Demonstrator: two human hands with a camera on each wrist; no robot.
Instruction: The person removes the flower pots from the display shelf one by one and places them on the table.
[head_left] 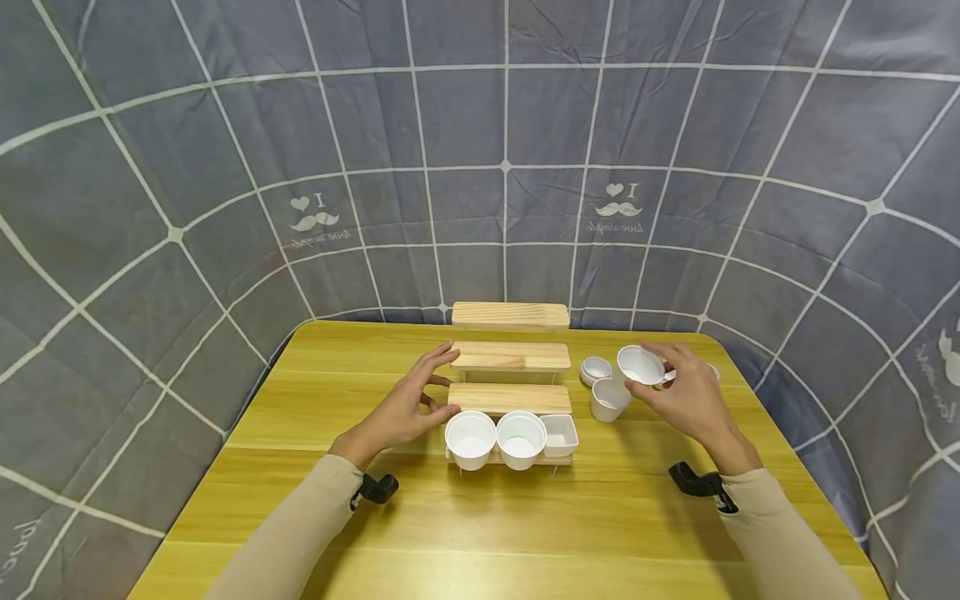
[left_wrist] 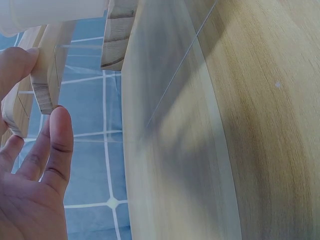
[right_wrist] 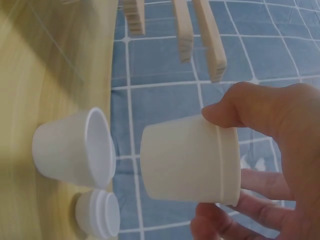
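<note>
Behind cups [head_left: 640, 365] and table [head_left: 510, 533], gridded cloth [head_left: 465, 200]

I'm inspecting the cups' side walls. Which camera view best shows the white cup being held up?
The right wrist view: the held cup appears large and near its middle, with much of the side wall visible. The head view shows it smaller, from above, mostly its rimmed top. The left wrist view doesn't show it.

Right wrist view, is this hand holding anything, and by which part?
A white cup: the right hand grips it by the wall near its rim, thumb on one side, fingers on the other.
</note>
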